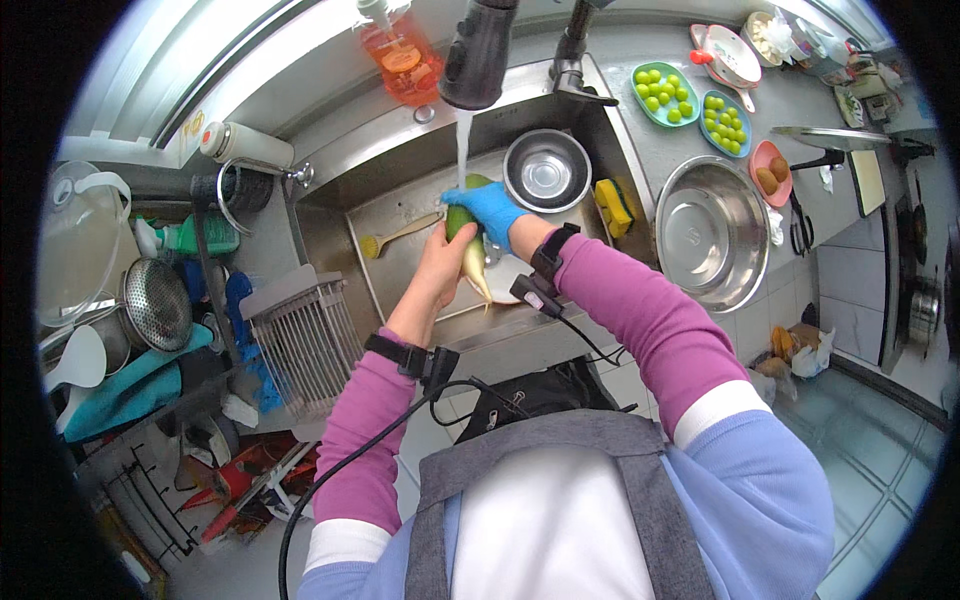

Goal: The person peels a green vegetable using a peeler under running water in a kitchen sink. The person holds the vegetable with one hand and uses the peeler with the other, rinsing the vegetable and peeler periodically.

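Over the sink basin (352, 195), a green-and-white radish (474, 266) hangs at a tilt, its pale tapered root end towards me. My bare left hand (441, 259) grips it around the middle from the left. My right hand (491, 211), in a blue rubber glove, wraps over its green upper part and hides much of it. Water (463, 139) runs from the black faucet head (474, 60) down onto the gloved fingers and the radish. Below the hands, a white plate or bowl (506, 274) is partly hidden by the right wrist.
Inside the sink are a steel bowl (547, 170), a yellow sponge (615, 208) and a scrub brush (397, 235). On the right counter stand a large steel basin (711, 234), trays of green fruit (664, 94) and scissors (801, 227). A dish rack (307, 345) stands left.
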Tool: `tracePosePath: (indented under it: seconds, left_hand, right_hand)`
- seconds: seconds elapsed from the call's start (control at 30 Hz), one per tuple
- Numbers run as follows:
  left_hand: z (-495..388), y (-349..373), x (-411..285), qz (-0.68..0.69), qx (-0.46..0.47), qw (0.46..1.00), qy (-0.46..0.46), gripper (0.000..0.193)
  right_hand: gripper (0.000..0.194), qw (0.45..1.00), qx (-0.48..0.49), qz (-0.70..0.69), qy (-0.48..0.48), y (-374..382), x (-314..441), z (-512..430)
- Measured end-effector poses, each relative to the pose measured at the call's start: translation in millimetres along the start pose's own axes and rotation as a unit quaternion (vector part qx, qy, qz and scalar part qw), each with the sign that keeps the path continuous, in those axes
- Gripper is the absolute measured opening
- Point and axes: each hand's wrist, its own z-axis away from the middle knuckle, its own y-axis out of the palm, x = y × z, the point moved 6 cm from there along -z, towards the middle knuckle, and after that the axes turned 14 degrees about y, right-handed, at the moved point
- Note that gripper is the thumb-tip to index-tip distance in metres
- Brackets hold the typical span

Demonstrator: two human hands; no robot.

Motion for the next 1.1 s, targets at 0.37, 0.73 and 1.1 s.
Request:
tracePosePath:
  seconds: [0.37, 0.73, 1.1]
  left_hand:
    - [20, -22, -9, -0.191, 0.085, 0.973, 0.093, 0.057]
    - [6, -23, -14, -0.522, 0.037, 0.828, 0.200, 0.081]
    - [23, -46, 19, -0.132, 0.058, 0.990, 0.000, 0.058]
  right_hand:
    - [0.030, 0.928, 0.146, -0.264, 0.218, -5, -38, -34]
    - [0.023, 0.952, 0.157, -0.213, 0.153, 32, -51, -19]
    - [0.021, 0.932, 0.180, -0.263, 0.170, -14, -39, -62]
